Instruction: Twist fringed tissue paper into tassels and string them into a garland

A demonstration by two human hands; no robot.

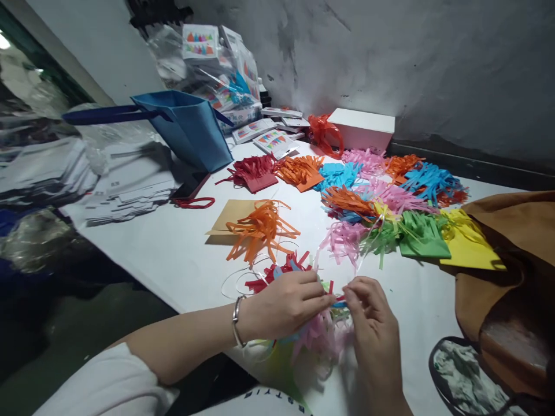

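My left hand (284, 305), with a silver bracelet on the wrist, is closed around a bundle of fringed paper tassels (318, 338) in pink, red, blue and green at the table's near edge. My right hand (370, 323) pinches the same bundle from the right, fingertips meeting near a thin clear ribbon (243, 277) that loops across the white table (182, 254). Just beyond the hands lies an orange tassel (260, 231) on a tan card (229, 215).
Several coloured tassel piles (381, 196) spread over the table's middle and right. A blue bag (191, 124), packaged stock (217, 63) and a white box (364, 128) stand by the wall. A brown bag (511, 271) sits at the right edge; stacked papers (130, 190) lie left.
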